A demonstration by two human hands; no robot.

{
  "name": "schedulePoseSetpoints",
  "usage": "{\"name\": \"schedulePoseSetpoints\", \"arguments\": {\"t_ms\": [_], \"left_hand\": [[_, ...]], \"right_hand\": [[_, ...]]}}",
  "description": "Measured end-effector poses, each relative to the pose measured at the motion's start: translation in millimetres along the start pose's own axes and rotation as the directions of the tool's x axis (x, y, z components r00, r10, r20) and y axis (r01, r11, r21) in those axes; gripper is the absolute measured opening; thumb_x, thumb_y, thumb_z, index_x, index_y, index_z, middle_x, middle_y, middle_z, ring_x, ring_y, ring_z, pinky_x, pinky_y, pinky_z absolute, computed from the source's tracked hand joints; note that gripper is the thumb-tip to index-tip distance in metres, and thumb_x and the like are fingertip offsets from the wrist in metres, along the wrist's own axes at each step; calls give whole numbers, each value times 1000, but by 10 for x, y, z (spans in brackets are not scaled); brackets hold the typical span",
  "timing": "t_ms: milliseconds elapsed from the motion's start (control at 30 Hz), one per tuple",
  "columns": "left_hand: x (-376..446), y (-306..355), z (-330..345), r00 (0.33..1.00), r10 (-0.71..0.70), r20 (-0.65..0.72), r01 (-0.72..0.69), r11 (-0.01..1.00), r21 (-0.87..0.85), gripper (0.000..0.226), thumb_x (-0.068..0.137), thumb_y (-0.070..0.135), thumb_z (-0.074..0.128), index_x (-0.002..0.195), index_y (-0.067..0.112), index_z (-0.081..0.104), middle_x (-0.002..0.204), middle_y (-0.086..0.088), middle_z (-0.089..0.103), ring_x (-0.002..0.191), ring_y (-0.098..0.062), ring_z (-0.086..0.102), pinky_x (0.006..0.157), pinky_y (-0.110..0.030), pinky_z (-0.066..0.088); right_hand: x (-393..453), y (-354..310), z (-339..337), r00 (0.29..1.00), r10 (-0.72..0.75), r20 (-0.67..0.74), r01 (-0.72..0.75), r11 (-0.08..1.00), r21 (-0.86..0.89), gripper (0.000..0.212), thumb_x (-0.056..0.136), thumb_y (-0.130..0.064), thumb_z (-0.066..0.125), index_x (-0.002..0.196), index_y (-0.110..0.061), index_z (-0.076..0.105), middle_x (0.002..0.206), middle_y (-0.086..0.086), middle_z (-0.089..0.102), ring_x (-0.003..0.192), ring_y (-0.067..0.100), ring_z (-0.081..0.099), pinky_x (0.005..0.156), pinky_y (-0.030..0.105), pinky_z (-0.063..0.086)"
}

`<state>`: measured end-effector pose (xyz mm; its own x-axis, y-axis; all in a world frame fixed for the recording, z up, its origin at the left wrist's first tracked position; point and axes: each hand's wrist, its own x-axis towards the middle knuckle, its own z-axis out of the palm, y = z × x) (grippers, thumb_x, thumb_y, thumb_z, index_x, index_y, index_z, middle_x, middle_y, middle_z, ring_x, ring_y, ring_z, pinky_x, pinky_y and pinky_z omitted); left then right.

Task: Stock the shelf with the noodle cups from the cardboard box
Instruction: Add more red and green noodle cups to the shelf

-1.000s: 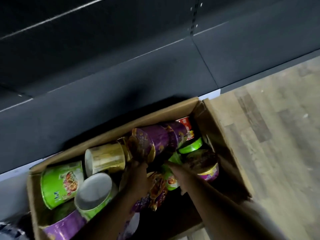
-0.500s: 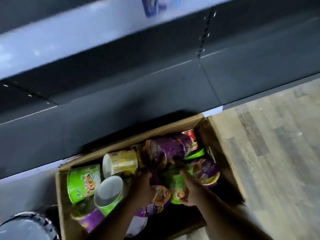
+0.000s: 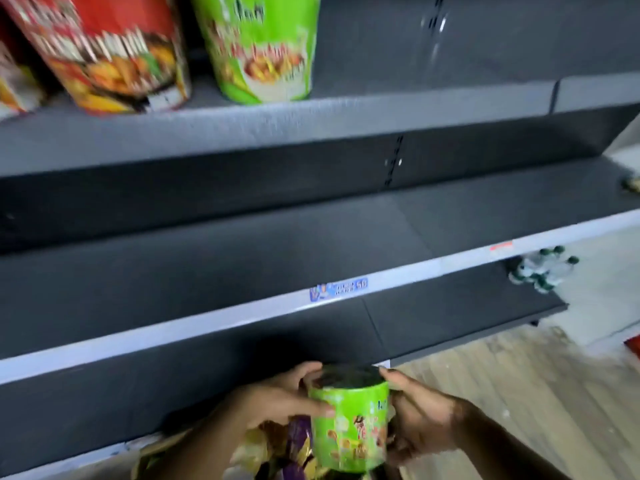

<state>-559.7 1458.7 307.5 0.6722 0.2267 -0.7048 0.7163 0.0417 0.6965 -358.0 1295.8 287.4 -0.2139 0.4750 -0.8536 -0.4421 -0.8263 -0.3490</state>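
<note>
- Step in hand, as I judge it: a green noodle cup (image 3: 349,420) is out of the box and on its way to the shelf; it has not been set down.
- Left hand (image 3: 273,400) grasps the cup's left side, thumb along the wall, fingers curled over the top rim.
- Right hand (image 3: 420,422) grasps the right side, fingertips reaching the rim as well.
- The cup sits between the two hands, low in view, in front of the lower shelf edge (image 3: 207,332) and above the purple cups (image 3: 298,441) just under the left hand.
- Orientation: upright, long axis near vertical, dark lid facing up and slightly toward the camera, base down.
- Well above the hands, on the top shelf (image 3: 346,123), a green cup (image 3: 259,50) stands upright beside a red cup (image 3: 110,53).
- Next move likely calls for lifting the cup, keeping it upright, and choosing a bare stretch of shelf; beside the matching green cup seems sensible.
- A price tag (image 3: 338,288) sits on the shelf edge just above the hands.
</note>
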Motion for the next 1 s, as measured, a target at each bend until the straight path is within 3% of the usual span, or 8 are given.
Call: {"name": "schedulePoseSetpoints", "arguments": {"t_ms": [100, 233, 300, 433, 567, 733, 900, 1000], "left_hand": [[-482, 540, -229, 994, 104, -29, -108, 976, -187, 95, 42, 51, 84, 126, 47, 41, 136, 15, 47, 119, -11, 50, 85, -30, 48], [-1046, 1080, -569, 976, 207, -72, -219, 889, -401, 93, 47, 40, 92, 128, 39, 44, 121, 3, 64, 101, -22, 64, 95, -47, 46], [-1312, 1327, -718, 962, 261, -80, -268, 841, -470, 80, 61, 28, 87, 129, 34, 45, 115, -2, 66, 99, -26, 63, 96, -51, 44], [-1784, 1811, -998, 906, 413, -87, -395, 758, -518, 93, 44, 39, 94, 126, 27, 52, 123, -6, 65, 110, -26, 63, 94, -47, 50], [-2149, 2191, -1169, 883, 456, -111, -424, 676, -603, 81, 32, 34, 97, 105, 10, 73, 114, -14, 69, 99, -26, 69, 83, -41, 56], [-2437, 2533, -1307, 832, 521, -188, -525, 632, -570, 96, 33, 40, 96, 118, 12, 62, 121, -15, 65, 106, -28, 66, 88, -44, 52], [-2579, 2722, -1387, 774, 561, -293, -625, 602, -497, 104, 29, 50, 94, 121, 16, 60, 123, -12, 65, 109, -27, 65, 87, -45, 54], [-2672, 2828, -1448, 724, 579, -374, -688, 571, -448, 92, 35, 54, 91, 114, 15, 64, 118, -12, 68, 104, -25, 67, 82, -43, 57]], "right_hand": [[-582, -523, 167, 990, -61, 125, 83, 979, -186, 83, 68, -84, 40, 120, -20, 52, 89, 9, 67, 82, 27, 67, 77, 36, 53], [-1271, -1221, 449, 944, -85, 319, 218, 886, -410, 91, 64, -81, 55, 136, -30, 33, 116, 15, 65, 106, 31, 65, 71, 32, 59], [-1578, -1546, 636, 924, -50, 380, 251, 829, -500, 84, 67, -78, 58, 132, -27, 40, 116, 9, 67, 106, 27, 65, 65, 23, 58], [-2068, -2107, 1043, 882, -12, 471, 346, 694, -631, 74, 71, -78, 52, 115, -20, 69, 115, 1, 69, 106, 13, 66, 67, 14, 55], [-2307, -2533, 1233, 870, -68, 488, 408, 653, -638, 90, 64, -78, 62, 117, -5, 64, 118, 11, 66, 114, 22, 61, 64, 19, 57], [-2578, -2849, 1510, 831, -279, 482, 545, 585, -601, 121, 50, -79, 71, 136, -1, 36, 113, 8, 67, 105, 24, 66, 62, 26, 58], [-2741, -2999, 1740, 758, -453, 470, 653, 531, -541, 111, 42, -78, 75, 126, -11, 48, 112, 12, 63, 93, 23, 68, 68, 33, 58], [-2801, -3099, 1854, 702, -529, 476, 712, 500, -494, 109, 43, -76, 76, 127, -12, 49, 117, 16, 57, 94, 26, 66, 74, 38, 58]]}}
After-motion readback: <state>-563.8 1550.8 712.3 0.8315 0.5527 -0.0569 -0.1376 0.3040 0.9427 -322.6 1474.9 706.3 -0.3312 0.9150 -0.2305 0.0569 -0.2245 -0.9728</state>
